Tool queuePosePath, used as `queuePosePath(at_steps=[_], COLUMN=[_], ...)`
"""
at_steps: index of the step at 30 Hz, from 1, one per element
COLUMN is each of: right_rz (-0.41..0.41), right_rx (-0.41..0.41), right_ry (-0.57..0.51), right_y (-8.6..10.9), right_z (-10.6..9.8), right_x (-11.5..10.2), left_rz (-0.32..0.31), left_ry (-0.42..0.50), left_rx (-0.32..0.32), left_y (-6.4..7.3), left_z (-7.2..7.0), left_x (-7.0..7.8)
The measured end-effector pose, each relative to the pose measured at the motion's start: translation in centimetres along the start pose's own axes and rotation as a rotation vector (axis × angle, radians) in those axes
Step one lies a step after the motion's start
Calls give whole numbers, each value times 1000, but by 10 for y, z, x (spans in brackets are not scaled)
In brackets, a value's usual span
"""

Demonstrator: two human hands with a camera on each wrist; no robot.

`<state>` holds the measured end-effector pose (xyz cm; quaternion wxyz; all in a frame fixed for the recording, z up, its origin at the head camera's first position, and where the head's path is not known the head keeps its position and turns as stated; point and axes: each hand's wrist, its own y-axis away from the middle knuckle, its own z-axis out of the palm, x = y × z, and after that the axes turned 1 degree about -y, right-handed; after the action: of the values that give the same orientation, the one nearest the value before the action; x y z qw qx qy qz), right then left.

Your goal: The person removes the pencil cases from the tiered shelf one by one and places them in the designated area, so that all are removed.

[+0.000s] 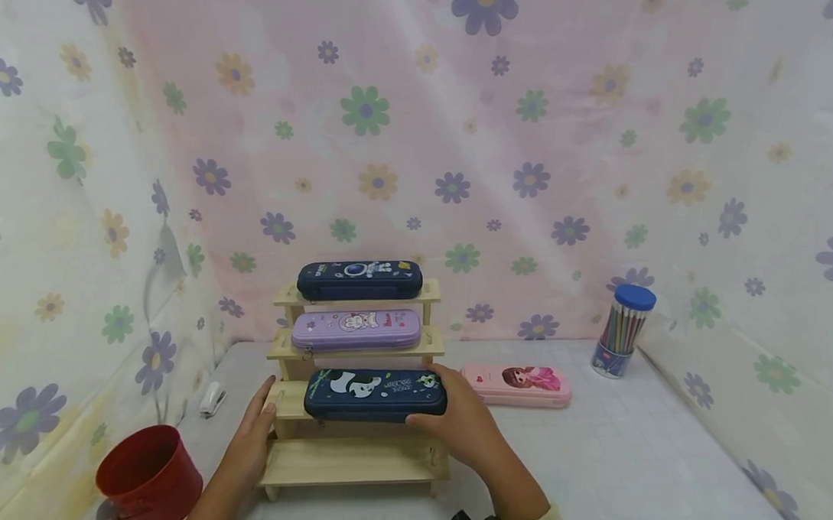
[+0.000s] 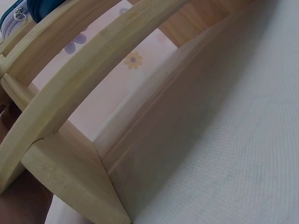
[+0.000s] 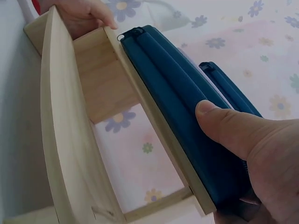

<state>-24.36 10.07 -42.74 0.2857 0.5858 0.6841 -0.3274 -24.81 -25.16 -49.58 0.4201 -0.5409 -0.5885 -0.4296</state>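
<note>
A dark blue pencil case with a panda [image 1: 377, 396] lies along the third tier of a wooden tiered rack [image 1: 354, 460]. My right hand [image 1: 462, 415] grips its right end, thumb on the front face and fingers behind; the thumb [image 3: 229, 123] shows pressed against the case's side in the right wrist view. At the rack's left end, my left hand [image 1: 248, 430] holds the side piece, and in the right wrist view its fingertips [image 3: 110, 21] reach the shelf end. Above sit a purple pencil case [image 1: 359, 331] and, on top, a navy astronaut pencil case [image 1: 361, 281].
Right of the rack, a pink pencil case [image 1: 515, 386] lies on the white tabletop [image 1: 657, 467]. Farther right stands a blue-lidded tub of pencils [image 1: 621, 332]. A red bucket [image 1: 150, 476] and a small white stapler-like object [image 1: 212, 400] are at left. Flowered cloth [image 1: 407, 137] hangs around the table.
</note>
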Motion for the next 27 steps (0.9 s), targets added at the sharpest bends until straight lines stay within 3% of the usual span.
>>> queuePosePath(at_steps=[12, 20, 27], right_rz=[-2, 9, 13], right_rx=[28, 62, 73], right_ry=[-20, -39, -82], right_y=[7, 13, 18], right_z=[-17, -28, -36], right_x=[23, 38, 48], left_rz=[18, 94, 79], left_ry=[-13, 6, 30], left_rx=[0, -19, -31], left_y=[1, 1, 0], left_z=[-1, -2, -2], left_x=[1, -4, -4])
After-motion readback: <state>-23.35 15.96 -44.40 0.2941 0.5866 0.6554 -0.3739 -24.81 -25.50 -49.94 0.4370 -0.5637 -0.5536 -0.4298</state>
